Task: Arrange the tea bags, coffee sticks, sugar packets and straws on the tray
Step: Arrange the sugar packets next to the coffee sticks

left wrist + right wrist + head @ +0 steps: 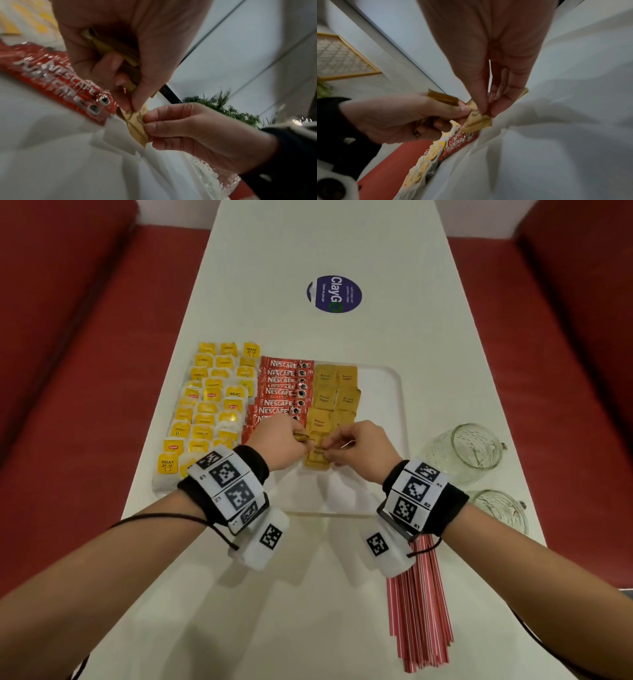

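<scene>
Over the tray's near edge, the left hand grips a stack of brown sugar packets while the right hand pinches one sugar packet beside the coffee sticks.

Long white table between red benches, round blue sticker near far end, clear tray at centre, red-striped straws at near right, two glass mugs beside tray's right edge.

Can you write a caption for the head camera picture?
Both hands pinch a brown sugar packet over the tray.
</scene>
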### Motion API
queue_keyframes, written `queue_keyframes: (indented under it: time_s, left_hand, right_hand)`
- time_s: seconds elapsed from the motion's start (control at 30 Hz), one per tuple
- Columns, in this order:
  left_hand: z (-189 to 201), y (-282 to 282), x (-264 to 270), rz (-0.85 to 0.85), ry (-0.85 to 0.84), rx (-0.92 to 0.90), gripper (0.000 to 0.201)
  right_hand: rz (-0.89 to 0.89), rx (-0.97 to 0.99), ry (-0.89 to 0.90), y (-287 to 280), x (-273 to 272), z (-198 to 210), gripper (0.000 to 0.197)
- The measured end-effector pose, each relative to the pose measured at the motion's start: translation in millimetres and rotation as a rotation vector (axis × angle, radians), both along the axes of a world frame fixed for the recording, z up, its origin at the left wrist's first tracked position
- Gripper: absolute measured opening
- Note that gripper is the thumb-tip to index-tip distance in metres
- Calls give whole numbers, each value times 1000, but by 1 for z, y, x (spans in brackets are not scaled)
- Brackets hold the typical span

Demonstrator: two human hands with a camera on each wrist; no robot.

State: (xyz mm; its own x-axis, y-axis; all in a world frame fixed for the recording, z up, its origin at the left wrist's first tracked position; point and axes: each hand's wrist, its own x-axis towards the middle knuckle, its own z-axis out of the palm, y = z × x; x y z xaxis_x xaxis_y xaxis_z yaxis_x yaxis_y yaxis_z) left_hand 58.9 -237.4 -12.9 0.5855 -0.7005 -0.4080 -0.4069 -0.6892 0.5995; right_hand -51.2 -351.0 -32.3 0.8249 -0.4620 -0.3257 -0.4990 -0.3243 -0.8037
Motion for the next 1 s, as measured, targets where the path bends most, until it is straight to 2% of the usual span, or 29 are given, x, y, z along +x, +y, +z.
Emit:
queue_keyframes:
  time_s: [0.1, 0.23, 0.4, 0.53, 0.63, 0.77, 0.87, 0.93, 1.0]
  left_hand:
    - [-3, -11, 6, -35, -91, 58, 30]
    - [-4, -18, 11, -93, -186, 131, 35]
    - [-9, -20, 13, -112, -255, 175, 18]
    - [-13, -21, 15, -101, -254, 177, 14]
    - [-11, -20, 14, -98, -278, 162, 14]
    - [-9, -18, 13, -117, -286, 152, 17]
    - [-11, -14, 16, -102, -278, 89, 15]
    - [-10, -11, 18, -65, -268, 45, 19]
    - [-7, -6, 19, -48, -256, -1, 30]
  right_hand:
    - [33, -27, 30, -4, 8, -1, 8]
    - [75, -79, 71, -6, 15, -1, 8]
    - [132, -178, 88, -5, 20, -3, 15]
    - [173, -292, 120, -5, 21, -5, 22]
    - [226, -320, 98, -6, 18, 1, 30]
    - [440, -405, 106, 1, 9, 7, 28]
    - [491, -446, 125, 6, 6, 6, 30]
    - [499, -470, 96, 8, 5, 8, 31]
    - [548, -500, 83, 10, 5, 7, 31]
